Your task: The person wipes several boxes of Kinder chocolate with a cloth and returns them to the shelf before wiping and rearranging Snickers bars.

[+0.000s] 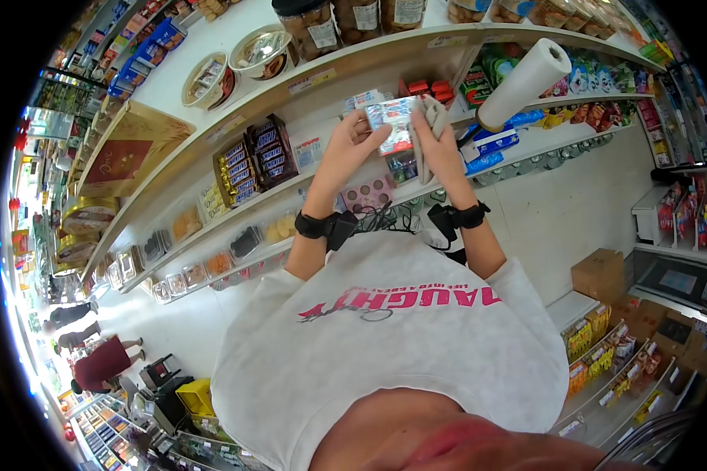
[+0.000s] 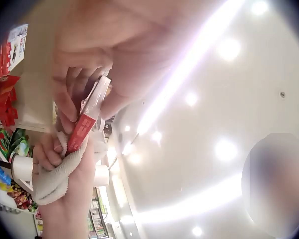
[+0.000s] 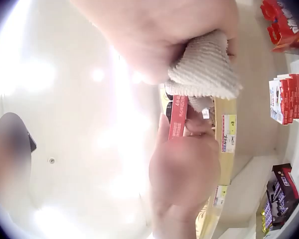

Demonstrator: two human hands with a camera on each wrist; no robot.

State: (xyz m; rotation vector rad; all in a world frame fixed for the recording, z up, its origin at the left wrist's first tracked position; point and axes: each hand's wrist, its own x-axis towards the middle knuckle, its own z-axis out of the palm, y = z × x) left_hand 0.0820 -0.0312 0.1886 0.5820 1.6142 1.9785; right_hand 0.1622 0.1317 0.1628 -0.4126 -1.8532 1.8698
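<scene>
A small flat carton [image 1: 394, 124], white and blue on its face with a red side [image 2: 81, 131], is held up in front of the shelf. My left hand [image 1: 347, 147] grips it between thumb and fingers at its left end. In my right hand [image 1: 445, 153] is a pale ribbed cloth [image 3: 204, 67], bunched in the fingers and pressed against the carton's other end. The right thumb lies near the carton's upper right corner in the head view. The right wrist view shows the cloth covering that end of the carton.
Behind the hands, the shelf holds red-and-white cartons [image 3: 289, 98], chocolate bar boxes [image 1: 271, 153] and a pink box [image 1: 369, 195]. A white plastic roll [image 1: 526, 82] leans at the right. Jars [image 1: 306, 30] and tubs [image 1: 263, 51] line the upper shelf. Clear packs [image 1: 247, 242] fill the lower one.
</scene>
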